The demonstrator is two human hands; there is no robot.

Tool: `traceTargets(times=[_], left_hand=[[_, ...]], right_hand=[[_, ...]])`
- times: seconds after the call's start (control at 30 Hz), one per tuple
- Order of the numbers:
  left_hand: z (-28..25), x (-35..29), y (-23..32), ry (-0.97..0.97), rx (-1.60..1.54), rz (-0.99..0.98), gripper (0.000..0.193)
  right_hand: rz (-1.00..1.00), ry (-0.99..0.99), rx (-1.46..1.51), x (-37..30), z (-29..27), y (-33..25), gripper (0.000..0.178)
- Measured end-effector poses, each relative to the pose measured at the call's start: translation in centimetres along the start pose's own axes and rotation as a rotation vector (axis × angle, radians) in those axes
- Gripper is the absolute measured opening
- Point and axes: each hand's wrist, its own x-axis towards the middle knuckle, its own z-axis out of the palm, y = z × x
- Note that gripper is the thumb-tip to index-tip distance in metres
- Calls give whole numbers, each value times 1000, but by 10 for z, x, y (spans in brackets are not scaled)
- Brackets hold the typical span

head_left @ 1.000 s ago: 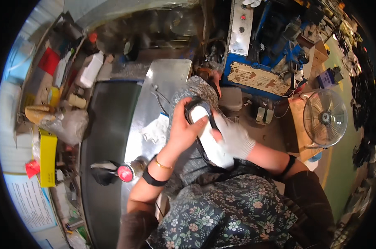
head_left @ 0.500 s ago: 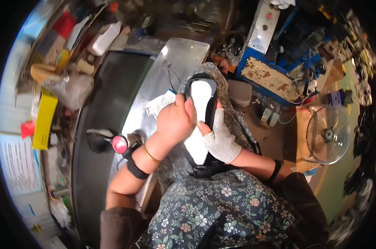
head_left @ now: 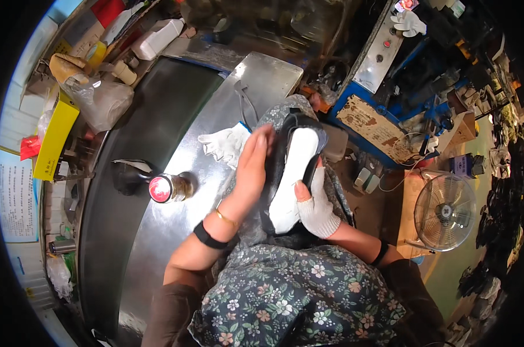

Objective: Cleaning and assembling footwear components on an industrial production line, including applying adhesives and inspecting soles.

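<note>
A black shoe (head_left: pixel 277 173) rests bottom up over my lap, its long white underside (head_left: pixel 297 173) facing me and its toe end away. My right hand (head_left: pixel 317 209), in a white fingerless glove, grips the right edge, thumb on the white underside. My bare left hand (head_left: pixel 252 165) stands along the left side with fingers stretched out; whether it touches the shoe I cannot tell. Left of it on the metal table lie a white glove (head_left: pixel 224 144) and a grey metal hand tool (head_left: pixel 245 104). A jar with a red lid (head_left: pixel 168 188) stands nearer my left forearm.
A dark conveyor belt (head_left: pixel 152 124) runs along the table's left side. Beyond it are a yellow box (head_left: pixel 56 139), a plastic bag (head_left: pixel 103 104) and a white bottle (head_left: pixel 157 39). A blue machine (head_left: pixel 346 95) stands at far right, with a fan (head_left: pixel 445 212) nearer.
My left hand has come off the white underside and moved left, its bent fingers now straight. The shoe has shifted slightly right and tilted, still in my right hand.
</note>
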Motion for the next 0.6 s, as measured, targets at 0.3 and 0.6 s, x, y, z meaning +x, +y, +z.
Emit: traceTargets(times=[0.3,0.6], left_hand=[[14,33,12,-407,358,116,32],[5,50,-1,-580,202,90,41]], right_hand=[[-47,-26,289,56,-52,8,78],[-104,2,-51,87,-40,-18,29]])
